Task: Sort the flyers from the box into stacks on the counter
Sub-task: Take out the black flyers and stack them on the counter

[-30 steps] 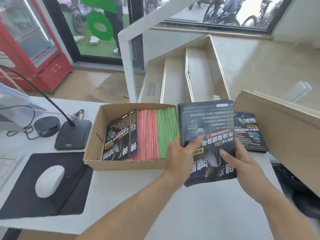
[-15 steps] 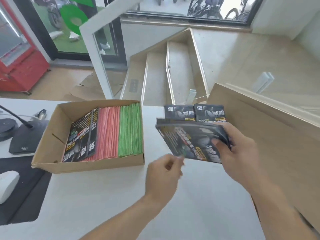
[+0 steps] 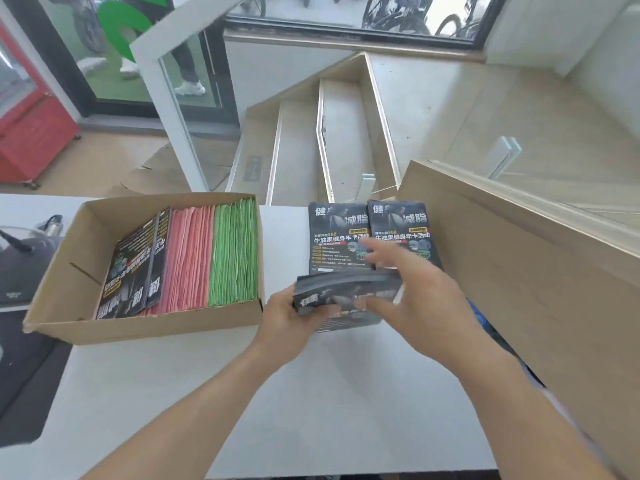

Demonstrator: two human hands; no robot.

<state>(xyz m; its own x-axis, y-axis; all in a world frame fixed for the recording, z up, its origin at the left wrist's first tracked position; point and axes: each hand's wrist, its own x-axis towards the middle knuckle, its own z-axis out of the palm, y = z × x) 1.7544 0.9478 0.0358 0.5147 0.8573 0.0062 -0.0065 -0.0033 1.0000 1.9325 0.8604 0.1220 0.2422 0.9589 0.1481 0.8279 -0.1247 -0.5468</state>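
Black flyers [image 3: 337, 237] with white lettering, pink flyers [image 3: 187, 261], green flyers [image 3: 233, 251], brown box [image 3: 69, 271], white counter [image 3: 311, 410].

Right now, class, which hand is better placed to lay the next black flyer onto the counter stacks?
Right hand: it hovers beside the two black stacks, while the left hand grips the bundle.

A microphone base [image 3: 20, 268] sits far left of the hands, past a black mat [image 3: 24, 375]. A wooden panel [image 3: 540, 271] rises just right of them. Beyond lie steps [image 3: 339, 133], a glass door [image 3: 145, 64] and a red cabinet [image 3: 31, 133].
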